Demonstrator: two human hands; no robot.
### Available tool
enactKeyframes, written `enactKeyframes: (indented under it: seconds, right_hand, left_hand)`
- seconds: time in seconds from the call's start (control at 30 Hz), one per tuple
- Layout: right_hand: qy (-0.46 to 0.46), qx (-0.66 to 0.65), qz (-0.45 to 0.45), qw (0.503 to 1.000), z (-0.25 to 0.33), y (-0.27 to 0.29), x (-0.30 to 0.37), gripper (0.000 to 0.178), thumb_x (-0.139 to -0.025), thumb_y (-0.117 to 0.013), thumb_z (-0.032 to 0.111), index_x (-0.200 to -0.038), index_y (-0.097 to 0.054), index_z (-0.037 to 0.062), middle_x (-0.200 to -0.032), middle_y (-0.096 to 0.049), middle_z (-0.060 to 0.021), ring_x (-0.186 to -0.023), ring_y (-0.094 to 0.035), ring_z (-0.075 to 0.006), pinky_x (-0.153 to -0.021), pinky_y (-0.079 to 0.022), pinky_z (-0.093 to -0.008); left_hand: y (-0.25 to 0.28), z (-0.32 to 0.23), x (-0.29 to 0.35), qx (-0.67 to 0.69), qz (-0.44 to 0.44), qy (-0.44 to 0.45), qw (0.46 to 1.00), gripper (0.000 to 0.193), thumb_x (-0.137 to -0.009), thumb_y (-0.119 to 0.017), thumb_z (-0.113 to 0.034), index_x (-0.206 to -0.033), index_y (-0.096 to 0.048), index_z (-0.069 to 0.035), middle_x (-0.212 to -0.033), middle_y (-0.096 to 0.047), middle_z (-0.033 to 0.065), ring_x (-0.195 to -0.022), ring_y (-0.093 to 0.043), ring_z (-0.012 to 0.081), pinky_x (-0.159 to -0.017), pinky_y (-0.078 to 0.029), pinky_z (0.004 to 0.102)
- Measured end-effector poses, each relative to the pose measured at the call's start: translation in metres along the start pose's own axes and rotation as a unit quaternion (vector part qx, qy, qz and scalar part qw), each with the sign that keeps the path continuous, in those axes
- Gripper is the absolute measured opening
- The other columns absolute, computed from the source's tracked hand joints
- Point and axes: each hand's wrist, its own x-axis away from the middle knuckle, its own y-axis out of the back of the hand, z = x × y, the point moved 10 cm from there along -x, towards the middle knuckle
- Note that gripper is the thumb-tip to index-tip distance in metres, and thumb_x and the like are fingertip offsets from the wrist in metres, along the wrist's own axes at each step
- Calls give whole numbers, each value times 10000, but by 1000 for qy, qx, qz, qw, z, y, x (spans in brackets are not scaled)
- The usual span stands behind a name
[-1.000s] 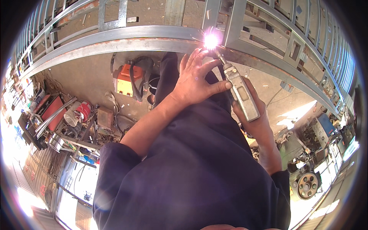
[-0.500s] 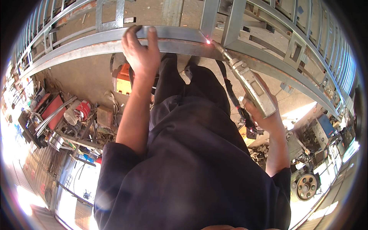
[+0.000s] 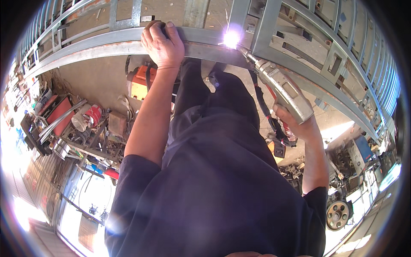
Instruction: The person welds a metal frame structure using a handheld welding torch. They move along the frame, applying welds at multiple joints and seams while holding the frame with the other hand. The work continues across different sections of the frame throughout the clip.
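My right hand (image 3: 296, 124) is wrapped round the grip of a grey handheld welding gun (image 3: 286, 92). The gun's nozzle points up and left at a joint in the steel frame, where a bright white-violet welding arc (image 3: 231, 39) burns and throws thin sparks. The glare hides the joint itself. Left of the arc, my left hand (image 3: 166, 46) has its fingers curled over a grey square steel tube (image 3: 199, 36) of the frame. Below that tube runs a second, parallel one with rusty streaks (image 3: 205, 52). A dark cable (image 3: 262, 103) hangs beside the gun.
Flat gate-like steel frames (image 3: 334, 25) stretch across the far side. An orange box (image 3: 139, 83) stands on the floor beyond my left forearm. Left lies a cluttered bench with a red bucket (image 3: 93, 113). Right are a blue-and-grey machine (image 3: 361, 150) and a spoked wheel (image 3: 338, 215).
The small red glow at the nozzle has become a bright arc with sparks. My left hand's fingers have curled down onto the tube, slightly right of before. The gun has shifted slightly right.
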Motion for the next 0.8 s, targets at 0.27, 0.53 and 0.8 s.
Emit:
enactKeyframes:
  seconds: [0.27, 0.53, 0.8]
  right_hand:
    - [-32, 24, 2, 999, 4, 2, -5, 249, -946, -773, 167, -1130, -684, 25, -909, -678, -14, -836, -636, -101, -746, -529, -292]
    - [-56, 41, 7, 998, 0, 3, -3, 708, -915, -758, 190, -1559, -488, 73, -933, -720, -52, -827, -667, -126, -772, -550, -324]
    - [-60, 36, -2, 998, 5, 3, 2, 597, -918, -753, 178, -1476, -580, 62, -1022, -722, -56, -908, -672, -120, -828, -546, -314]
  left_hand:
    - [4, -5, 2, -12, -27, -40, 999, 260, -997, -630, -279, -1101, -571, -48, -1161, -640, 153, -1073, -587, 386, -970, -433, 531]
    - [4, 0, 3, -3, -25, -13, 1000, 266, -999, -626, -301, -1098, -590, -57, -1181, -648, 143, -1100, -586, 381, -994, -418, 531]
    - [4, -1, 2, 2, -22, -12, 1000, 280, -1008, -614, -314, -1106, -587, -53, -1188, -649, 146, -1101, -582, 378, -998, -412, 524]
